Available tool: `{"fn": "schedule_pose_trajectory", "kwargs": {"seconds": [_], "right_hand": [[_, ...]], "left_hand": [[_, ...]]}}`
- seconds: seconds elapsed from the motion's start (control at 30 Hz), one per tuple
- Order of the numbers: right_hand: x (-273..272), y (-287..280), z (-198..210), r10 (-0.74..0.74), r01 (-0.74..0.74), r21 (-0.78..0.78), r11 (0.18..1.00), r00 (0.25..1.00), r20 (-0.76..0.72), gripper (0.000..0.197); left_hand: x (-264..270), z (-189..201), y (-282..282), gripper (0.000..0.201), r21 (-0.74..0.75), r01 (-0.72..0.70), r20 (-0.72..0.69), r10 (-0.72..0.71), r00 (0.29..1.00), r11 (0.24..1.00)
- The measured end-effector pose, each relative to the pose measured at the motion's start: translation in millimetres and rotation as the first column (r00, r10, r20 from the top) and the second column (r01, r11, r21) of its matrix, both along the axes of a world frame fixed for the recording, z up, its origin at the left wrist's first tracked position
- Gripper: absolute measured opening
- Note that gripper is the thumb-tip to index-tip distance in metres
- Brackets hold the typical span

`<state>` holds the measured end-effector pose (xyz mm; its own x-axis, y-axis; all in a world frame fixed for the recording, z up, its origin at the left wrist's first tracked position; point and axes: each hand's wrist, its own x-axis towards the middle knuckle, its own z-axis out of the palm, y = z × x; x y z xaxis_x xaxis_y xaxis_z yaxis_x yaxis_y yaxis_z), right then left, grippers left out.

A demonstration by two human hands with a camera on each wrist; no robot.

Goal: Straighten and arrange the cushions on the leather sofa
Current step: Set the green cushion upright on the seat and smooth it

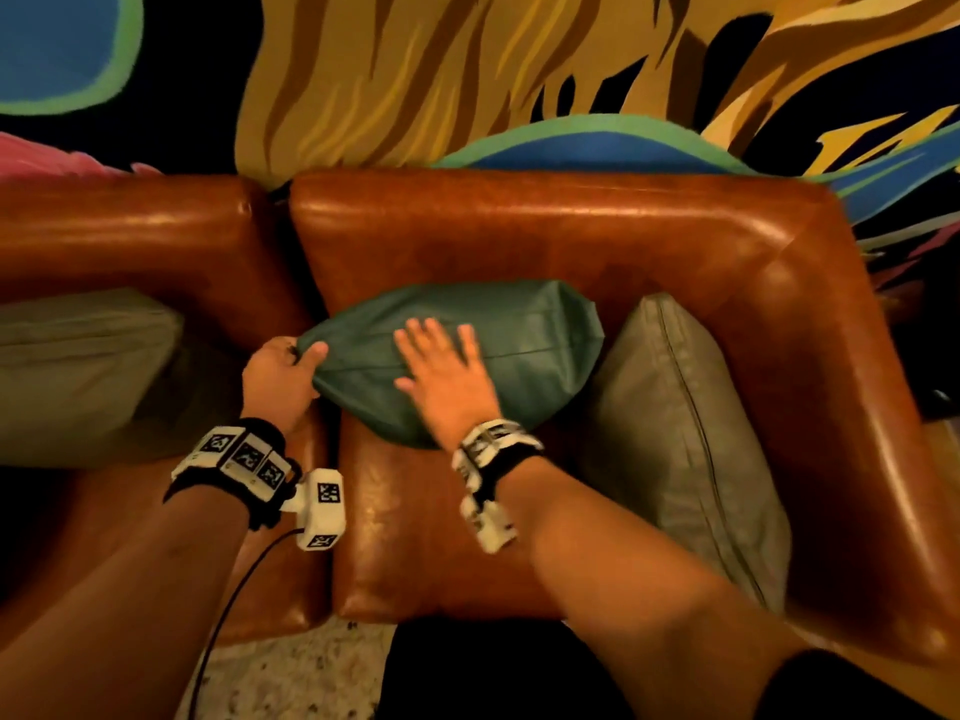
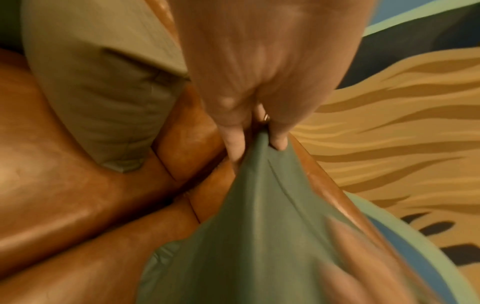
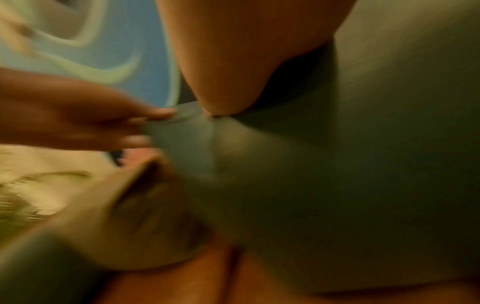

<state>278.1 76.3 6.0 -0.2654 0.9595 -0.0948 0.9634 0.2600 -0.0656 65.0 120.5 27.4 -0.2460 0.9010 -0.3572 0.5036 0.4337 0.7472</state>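
Left wrist view shows the grip plainly: the left hand [image 2: 259, 67] pinches the corner of the dark green cushion [image 2: 259, 236] between thumb and curled fingers [image 2: 235, 142], the fabric drawn up into a point where it is held. From the head view the same left hand [image 1: 283, 376] sits at the cushion's left corner, thumb over the top of it.

The right hand [image 1: 444, 379] lies flat on the face of the dark green cushion [image 1: 519, 350], fingers straight and spread, palm pressed against the fabric. The right wrist view is blurred; it shows the green fabric close up and little more that can be told with confidence.

The cushion itself rests on the seat of the brown leather sofa [image 1: 519, 226], leaning back against the backrest, in the right-hand seat section just beside the seam between the two seat sections. It looks somewhat rumpled, with a seam running across its middle.

Just to the right of it, a grey-green cushion [image 1: 691, 433] stands propped in the corner against the sofa's right armrest, its edge touching or nearly touching the green one. On the left seat section another olive cushion [image 1: 78, 366] lies against the backrest, apart from the green one.

Both wrists carry white marker bands [image 1: 244, 457], with a cable trailing from the left one. Behind the sofa is a wall mural [image 1: 467, 70] in ochre, black, blue and green.
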Motion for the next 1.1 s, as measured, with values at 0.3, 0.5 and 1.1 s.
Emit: {"fn": "schedule_pose_trajectory", "kwargs": {"seconds": [0.3, 0.5, 1.1], "right_hand": [[145.2, 20.0, 23.7, -0.845, 0.802, -0.283, 0.526, 0.455, -0.282, 0.062], [174.6, 16.0, 49.1, -0.745, 0.739, -0.27, 0.617, 0.44, -0.501, 0.029], [88.9, 63.4, 123.7, -0.659, 0.638, -0.288, 0.714, 0.472, -0.586, 0.041]], "left_hand": [[2.8, 8.6, -2.4, 0.05, -0.04, -0.033, -0.122, 0.028, 0.992, 0.999], [-15.7, 12.0, 1.3, 0.071, -0.013, -0.026, -0.026, 0.025, 0.999, 1.0], [-12.1, 76.2, 17.8, 0.057, -0.106, 0.007, -0.498, -0.06, 0.865, 0.994]]}}
